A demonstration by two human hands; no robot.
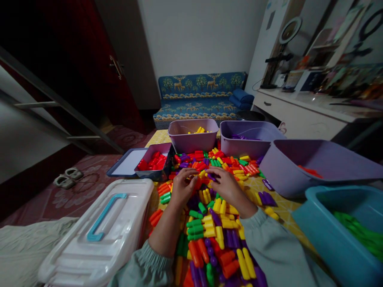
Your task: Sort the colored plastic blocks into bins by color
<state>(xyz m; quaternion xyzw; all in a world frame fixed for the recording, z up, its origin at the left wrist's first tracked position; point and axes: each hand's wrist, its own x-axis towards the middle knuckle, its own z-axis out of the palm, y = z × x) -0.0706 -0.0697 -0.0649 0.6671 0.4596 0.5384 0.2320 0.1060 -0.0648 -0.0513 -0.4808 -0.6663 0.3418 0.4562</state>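
Both hands were over the middle of the table (289, 205), above a loose pile of plastic pieces (196, 230) running from its far-edge bins back toward the wearer. Left hand (182, 185): fingers curled, thumb close to them, a narrow gap, tips by a yellow piece (202, 174); couldn't tell if it was pinched. Right hand (224, 185): fingers bent inward, tips at a purple piece (211, 176); contact likely, but couldn't confirm a firm hold (fingers hid most of it). Along the far edge: a pinkish bin (193, 142) with yellow pieces inside, then a purple bin (245, 148) with purple ones. Toward the right edge: a wide lilac bin (284, 175) with orange-red pieces, then a teal bin (332, 235) with green ones, nearer the wearer. Toward the far left corner: a dark-sided box (149, 174) with red pieces. White lidded box (119, 227) sat by the left side. Risks, my read: colors were mixed tightly, so fingertips could catch a neighbor along with the wanted piece; smooth, rounded surfaces could slip from a light pinch; hands nearly met, so one could bump the other's piece loose; low forearms could drag a sleeve through the near pile and scatter it.
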